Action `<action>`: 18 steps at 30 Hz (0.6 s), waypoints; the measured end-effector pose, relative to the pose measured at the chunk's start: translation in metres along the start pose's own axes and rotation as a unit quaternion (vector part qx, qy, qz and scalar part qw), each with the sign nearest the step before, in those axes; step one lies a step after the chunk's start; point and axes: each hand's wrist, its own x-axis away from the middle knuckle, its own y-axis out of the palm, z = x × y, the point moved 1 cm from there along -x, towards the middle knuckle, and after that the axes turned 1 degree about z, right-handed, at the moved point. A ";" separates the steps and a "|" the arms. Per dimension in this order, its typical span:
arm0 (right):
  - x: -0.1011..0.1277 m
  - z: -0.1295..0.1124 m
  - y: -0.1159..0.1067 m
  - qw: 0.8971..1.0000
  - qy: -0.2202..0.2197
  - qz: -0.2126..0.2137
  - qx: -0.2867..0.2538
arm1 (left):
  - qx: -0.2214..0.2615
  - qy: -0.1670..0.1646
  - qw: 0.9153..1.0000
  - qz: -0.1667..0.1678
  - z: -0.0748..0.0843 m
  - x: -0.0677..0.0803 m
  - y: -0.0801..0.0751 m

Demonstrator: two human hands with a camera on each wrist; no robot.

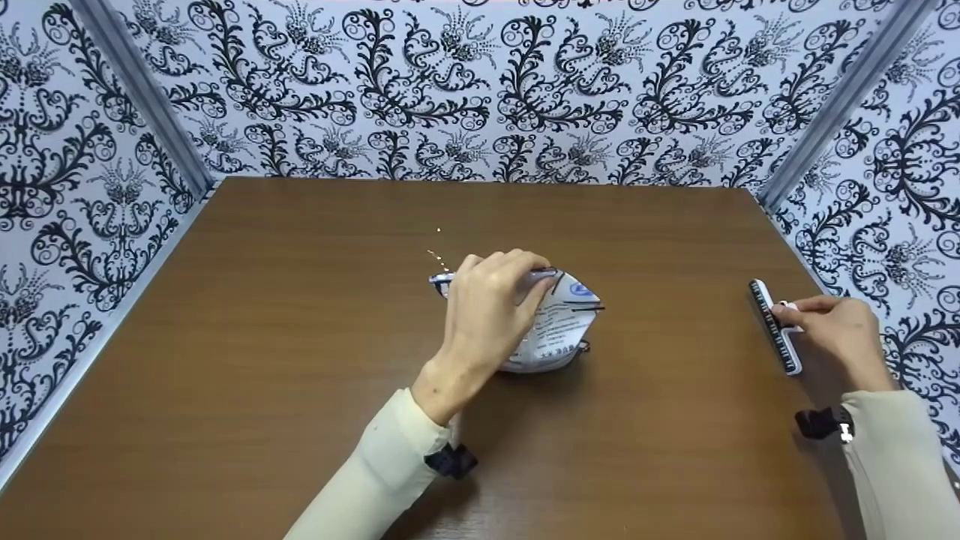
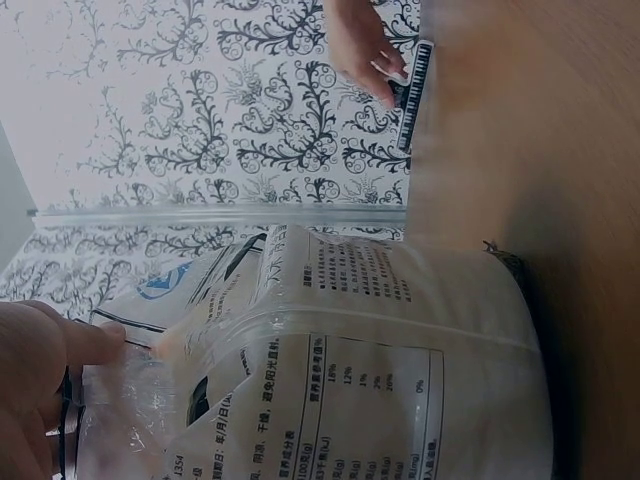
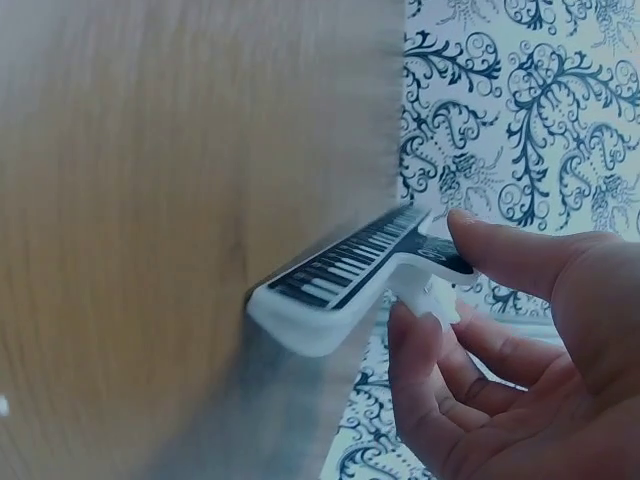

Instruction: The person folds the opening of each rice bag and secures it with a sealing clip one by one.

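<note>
Wallpaper (image 1: 480, 82) with black scrollwork on white closed in the scene on three sides, so everything sat inside a shallow booth. Below it the brown wood-grain counter (image 1: 262, 337) carried just two things, set well apart. Near its middle stood a printed white pouch (image 1: 559, 330), upright on its base with the mouth uppermost; it appeared to stay upright because the left hand (image 1: 487, 315) came down over it from above and pinched the top edge shut between thumb and fingers. The left wrist view showed the fingertips (image 2: 100, 340) pressed against the clear plastic strip at the mouth, above the panel of printed text, which suggests the grip was there to keep the opening flat and together. Far to the right, close to the wall, lay a long white bag clip (image 1: 776, 326) patterned like piano keys. The right hand (image 1: 836, 330) had hold of it at its handle end, thumb on top and fingers curled beneath, as the right wrist view made plain (image 3: 350, 280). The clip's long edge seemed to rest on or just above the counter, held side-on by the handle, probably so its bar stayed free.
</note>
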 end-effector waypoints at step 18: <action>0.018 -0.044 0.016 0.992 -0.109 0.047 -0.054 | 0.002 -0.004 1.000 -0.003 0.000 0.001 0.000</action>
